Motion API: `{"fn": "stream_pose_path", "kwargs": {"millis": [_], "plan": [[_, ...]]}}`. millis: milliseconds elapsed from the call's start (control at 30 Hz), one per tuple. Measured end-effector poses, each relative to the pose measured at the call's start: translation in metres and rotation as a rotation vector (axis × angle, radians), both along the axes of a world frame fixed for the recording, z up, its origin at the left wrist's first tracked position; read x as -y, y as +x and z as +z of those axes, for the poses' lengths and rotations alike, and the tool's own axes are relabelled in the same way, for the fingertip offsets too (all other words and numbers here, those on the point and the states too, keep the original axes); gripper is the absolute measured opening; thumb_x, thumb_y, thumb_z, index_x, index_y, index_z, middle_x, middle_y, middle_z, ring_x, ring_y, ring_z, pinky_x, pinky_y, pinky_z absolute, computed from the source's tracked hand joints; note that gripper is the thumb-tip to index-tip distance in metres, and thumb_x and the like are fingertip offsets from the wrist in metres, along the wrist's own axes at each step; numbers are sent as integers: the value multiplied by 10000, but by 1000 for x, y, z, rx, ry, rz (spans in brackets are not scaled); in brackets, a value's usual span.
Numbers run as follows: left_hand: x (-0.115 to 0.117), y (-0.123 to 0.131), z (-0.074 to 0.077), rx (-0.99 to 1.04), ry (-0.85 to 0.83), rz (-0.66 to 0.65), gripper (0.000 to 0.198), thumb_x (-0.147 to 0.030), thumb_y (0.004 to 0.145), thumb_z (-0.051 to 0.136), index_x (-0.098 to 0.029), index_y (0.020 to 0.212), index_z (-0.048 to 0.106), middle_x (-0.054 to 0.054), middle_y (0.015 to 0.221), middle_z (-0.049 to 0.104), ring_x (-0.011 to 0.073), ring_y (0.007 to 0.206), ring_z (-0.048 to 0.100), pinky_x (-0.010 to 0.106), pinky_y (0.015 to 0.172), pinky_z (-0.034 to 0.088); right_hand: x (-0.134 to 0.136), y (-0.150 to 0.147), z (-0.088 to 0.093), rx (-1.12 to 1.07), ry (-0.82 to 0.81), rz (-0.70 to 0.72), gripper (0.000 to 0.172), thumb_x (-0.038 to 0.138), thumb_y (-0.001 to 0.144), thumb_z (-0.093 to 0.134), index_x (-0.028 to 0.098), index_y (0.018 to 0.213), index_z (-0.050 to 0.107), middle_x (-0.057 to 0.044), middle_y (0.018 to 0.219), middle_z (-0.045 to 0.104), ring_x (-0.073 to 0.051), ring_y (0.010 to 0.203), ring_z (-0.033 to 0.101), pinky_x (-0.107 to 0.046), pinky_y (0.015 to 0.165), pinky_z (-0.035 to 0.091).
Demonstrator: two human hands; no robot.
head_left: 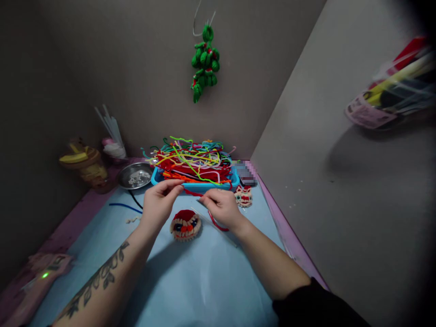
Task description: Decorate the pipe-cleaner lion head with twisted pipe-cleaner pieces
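Note:
A red pipe cleaner (pixel 193 193) stretches between my two hands above the table. My left hand (pixel 159 202) pinches one end of it between thumb and fingertips. The other end runs into my right hand (pixel 223 208), whose fingers are closed; a small dark tip shows under its thumb, and I cannot make out what that is. A curved red length (pixel 217 222) shows below my right hand; whether it joins the held piece is hidden. Between my forearms lies a round pipe-cleaner face (pixel 185 227) with a red top, beige edging, dark eyes and an orange middle.
A blue tray (pixel 204 186) heaped with coloured pipe cleaners stands at the back. To its left are a metal bowl (pixel 134 176) and a cup of white sticks (pixel 114 145). A beige-red piece (pixel 243 196) lies right. A green ornament (pixel 205 63) hangs on the wall.

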State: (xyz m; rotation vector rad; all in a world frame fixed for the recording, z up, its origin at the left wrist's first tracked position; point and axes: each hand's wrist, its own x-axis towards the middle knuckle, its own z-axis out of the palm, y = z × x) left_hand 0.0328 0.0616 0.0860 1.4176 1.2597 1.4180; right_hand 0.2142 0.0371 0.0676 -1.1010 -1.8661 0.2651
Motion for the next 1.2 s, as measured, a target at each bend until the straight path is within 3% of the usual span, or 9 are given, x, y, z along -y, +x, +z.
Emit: {"fn": "stream_pose_path", "kwargs": {"millis": [200,400,567,767,833,933,1000,1100,1200], "plan": [[1,-2,5,-84,23,-74,216,-329,677,716,-235,863,771,48,823,738,221,756,628,298,731,495,-2,2,3,46,-107,17,260,251,866,579,184,620,625,18,596,630,-114,577,573,-227,568,401],[5,-3,9,-502,259,-217,213,-346,760,647,-286,930,762,61,1004,734,286,1031,583,432,1036,318,0,4,0,268,53,-30,231,269,902,538,187,729,667,-31,687,680,-151,671,615,-258,650,424],[5,0,7,-521,208,-413,175,-322,778,631,-289,874,773,63,875,752,261,869,640,367,862,424,1,5,-1,338,151,2,230,281,931,498,190,833,685,-45,747,701,-159,731,626,-269,692,438],[5,-2,7,-307,25,-410,96,-309,633,750,-282,723,772,44,750,751,250,715,647,307,677,458,4,5,2,231,164,51,172,294,916,534,202,868,672,-51,794,708,-172,773,631,-297,741,463],[5,-1,6,-242,-24,-363,77,-322,625,755,-260,670,759,45,710,740,237,698,639,298,672,461,4,0,0,66,83,31,123,296,879,591,205,937,649,-54,845,702,-175,795,630,-307,751,477],[3,3,3,35,-140,-243,175,-375,625,751,-206,669,730,54,688,717,210,691,632,284,660,469,4,-13,-9,-260,-185,26,407,295,797,680,199,1160,521,-94,1020,664,-178,848,638,-297,701,508],[2,6,1,287,-242,-169,254,-391,569,783,-180,680,696,49,687,698,188,674,628,268,625,471,5,-23,-15,-417,-396,141,554,270,739,723,204,1208,434,-107,1069,639,-174,855,650,-281,668,524],[1,12,-2,526,-347,-113,340,-365,479,833,-163,669,637,21,696,668,152,670,624,251,630,479,8,-35,-20,-569,-649,293,524,190,715,703,222,1145,405,-17,877,648,-136,731,650,-266,655,534],[2,16,-4,623,-344,-95,377,-349,465,850,-155,699,626,2,705,654,126,678,623,258,693,495,11,-40,-20,-666,-789,335,412,106,723,605,228,1058,400,55,743,598,-110,645,638,-244,630,528]]}}
